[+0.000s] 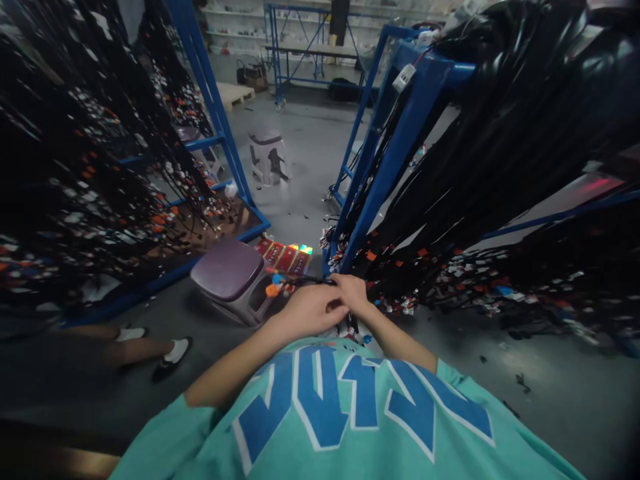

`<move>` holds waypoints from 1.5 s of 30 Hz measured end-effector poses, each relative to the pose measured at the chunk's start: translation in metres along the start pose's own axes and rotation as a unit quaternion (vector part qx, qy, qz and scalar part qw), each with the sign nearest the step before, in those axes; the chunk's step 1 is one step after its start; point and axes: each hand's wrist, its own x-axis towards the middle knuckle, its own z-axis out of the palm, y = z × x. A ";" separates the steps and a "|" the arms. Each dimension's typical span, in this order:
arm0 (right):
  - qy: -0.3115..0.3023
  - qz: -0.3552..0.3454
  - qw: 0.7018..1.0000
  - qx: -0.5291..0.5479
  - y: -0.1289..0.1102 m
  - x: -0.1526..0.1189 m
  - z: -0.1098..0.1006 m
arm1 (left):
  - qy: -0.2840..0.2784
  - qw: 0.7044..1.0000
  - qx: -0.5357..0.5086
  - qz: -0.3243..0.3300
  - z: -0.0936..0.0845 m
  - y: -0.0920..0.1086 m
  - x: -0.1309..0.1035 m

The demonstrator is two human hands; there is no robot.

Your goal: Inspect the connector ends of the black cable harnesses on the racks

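Note:
Close in front of my shirt, both hands meet at a bundle of black cables (314, 281). My left hand (313, 311) is closed at the bundle, its fingers curled toward my other hand. My right hand (351, 293) bends over the right part of the cables, fingers closed around them. Orange and blue connectors (273, 289) stick out to the left of my left hand. More thin wires hang below my hands, partly hidden by them. Exactly where each finger grips cannot be made out.
Blue racks (373, 193) hung with black cable harnesses (480, 167) stand to the right, others to the left. A purple-topped stool (227, 268) is at the left, beside red packages (285, 257) on the floor. Another person's feet (173, 357) show at lower left. A second stool (269, 159) stands farther off.

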 end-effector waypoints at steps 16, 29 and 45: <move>0.105 0.018 0.895 0.433 0.019 -0.001 0.029 | 0.233 0.750 -0.617 0.051 0.021 -0.023 0.037; 0.052 -0.045 0.865 0.497 0.025 -0.005 0.026 | 0.223 0.776 -0.587 0.061 0.002 0.011 0.032; 0.058 -0.068 0.902 0.422 0.040 0.001 0.039 | 0.242 0.836 -0.490 0.039 0.014 0.000 0.038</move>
